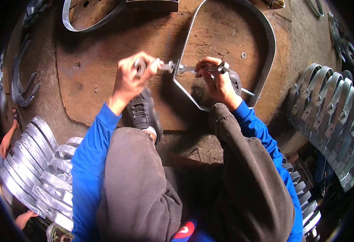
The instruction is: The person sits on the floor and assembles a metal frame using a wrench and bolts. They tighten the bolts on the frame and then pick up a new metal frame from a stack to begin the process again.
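I see a smooth grey metal band, flat strip bent into a rounded loop, standing on edge on a scuffed brown wooden board. Its curved end points away from the matte brown trousers, its long axis running that way too. At its left side, the left hand is curled around a blurred metal tool at a bolt; the right hand grips a shiny wrench lying crosswise. The right shoe crowds the loop's near part. I make out 1 round washer inside, and 2 heaps of curved strips, left and right.
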{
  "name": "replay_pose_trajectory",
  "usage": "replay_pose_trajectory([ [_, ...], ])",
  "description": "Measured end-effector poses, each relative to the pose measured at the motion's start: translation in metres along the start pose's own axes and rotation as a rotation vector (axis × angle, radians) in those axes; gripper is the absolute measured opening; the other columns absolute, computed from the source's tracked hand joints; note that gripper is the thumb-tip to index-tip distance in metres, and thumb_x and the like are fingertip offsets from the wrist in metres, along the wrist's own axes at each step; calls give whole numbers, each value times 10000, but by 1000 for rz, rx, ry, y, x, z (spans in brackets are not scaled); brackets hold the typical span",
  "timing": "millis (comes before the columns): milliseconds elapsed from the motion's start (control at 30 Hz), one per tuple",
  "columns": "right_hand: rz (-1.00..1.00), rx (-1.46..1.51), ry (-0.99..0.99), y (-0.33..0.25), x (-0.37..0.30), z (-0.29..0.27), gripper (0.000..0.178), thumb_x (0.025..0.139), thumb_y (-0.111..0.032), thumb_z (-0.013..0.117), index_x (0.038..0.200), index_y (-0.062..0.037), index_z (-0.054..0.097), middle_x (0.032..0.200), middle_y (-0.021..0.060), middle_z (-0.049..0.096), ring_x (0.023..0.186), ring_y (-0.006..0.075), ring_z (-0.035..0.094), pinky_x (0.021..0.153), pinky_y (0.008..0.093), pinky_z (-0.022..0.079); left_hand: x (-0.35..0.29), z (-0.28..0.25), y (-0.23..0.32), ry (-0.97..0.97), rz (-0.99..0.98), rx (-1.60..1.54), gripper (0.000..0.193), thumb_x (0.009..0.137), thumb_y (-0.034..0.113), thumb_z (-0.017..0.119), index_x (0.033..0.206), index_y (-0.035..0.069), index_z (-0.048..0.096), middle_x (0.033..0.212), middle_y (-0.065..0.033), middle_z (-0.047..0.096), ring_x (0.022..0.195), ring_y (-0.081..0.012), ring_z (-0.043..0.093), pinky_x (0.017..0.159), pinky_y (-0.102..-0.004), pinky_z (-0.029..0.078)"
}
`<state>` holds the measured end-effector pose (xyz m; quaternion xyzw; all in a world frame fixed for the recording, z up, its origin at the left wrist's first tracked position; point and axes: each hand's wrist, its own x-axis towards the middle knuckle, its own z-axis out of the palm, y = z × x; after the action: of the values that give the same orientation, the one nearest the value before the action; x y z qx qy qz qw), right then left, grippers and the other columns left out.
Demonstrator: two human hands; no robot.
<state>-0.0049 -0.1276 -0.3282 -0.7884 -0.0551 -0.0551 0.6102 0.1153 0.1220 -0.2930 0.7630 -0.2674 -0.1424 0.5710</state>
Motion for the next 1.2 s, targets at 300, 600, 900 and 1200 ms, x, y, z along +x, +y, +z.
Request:
replay_pose_trajectory([
  [300,-104,-258,-415,4,-13,8,275,866,-73,568,1138,-31,572,1021,177,602,977,369,614,857,416,514,99,12,-35,-331,-243,103,328,980,306,634,831,14,609,793,-82,730,792,-127,703,691,-284,565],
  [600,311,43,-94,-3,19,18,201,971,-72,497,1152,4,539,1000,214,643,935,344,651,837,399,521,155,41,-68,-485,-341,169,386,980,351,602,849,6,714,761,-84,738,721,-137,716,676,-312,577],
  [900,201,-196,-19,-4,42,22,236,903,-98,638,1116,-45,552,917,178,682,808,345,684,733,408,531,157,86,-80,-342,-390,239,452,985,387,553,795,4,697,700,-91,722,671,-180,722,722,-351,576],
  [1200,27,-78,348,-20,71,20,177,944,-179,669,1005,-22,619,725,101,658,635,139,605,628,282,492,129,108,-107,-39,-215,282,420,1000,368,487,916,-7,658,777,-222,685,724,-368,707,681,-493,558],
])
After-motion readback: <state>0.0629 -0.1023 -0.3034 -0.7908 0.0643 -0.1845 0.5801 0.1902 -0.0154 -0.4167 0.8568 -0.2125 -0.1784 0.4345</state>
